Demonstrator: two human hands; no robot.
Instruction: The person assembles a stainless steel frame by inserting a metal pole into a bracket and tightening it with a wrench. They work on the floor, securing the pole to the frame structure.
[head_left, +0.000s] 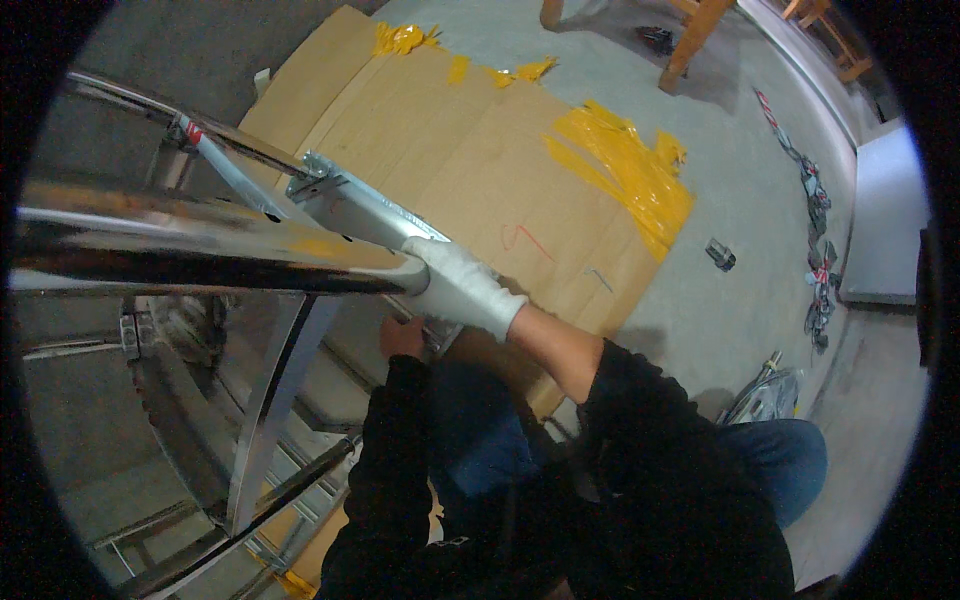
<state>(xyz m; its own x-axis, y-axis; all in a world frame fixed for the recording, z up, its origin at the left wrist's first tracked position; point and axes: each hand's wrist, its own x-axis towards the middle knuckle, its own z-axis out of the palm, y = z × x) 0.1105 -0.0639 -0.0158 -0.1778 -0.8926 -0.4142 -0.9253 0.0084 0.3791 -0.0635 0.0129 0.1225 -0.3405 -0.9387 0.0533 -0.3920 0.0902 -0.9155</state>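
Metal frame (215,240) is cut off leftward, grip of both hands (465,288) (402,338) unclear.

Head-worn fisheye is looking down over the wearer's sleeves (395,430) toward left hand (402,338) and right hand (462,288); metal tube (200,237) is looming close at picture left, cardboard (440,140) spreading farther off; wide view is bowing.

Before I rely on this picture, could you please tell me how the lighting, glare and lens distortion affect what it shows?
In the head view, fisheye distortion bows straight edges near the rim; glare streaks the thick metal tube; the left hand sits in dim shade, its fingers indistinct; the gloved right hand shows brighter; the dark sleeves lose detail.
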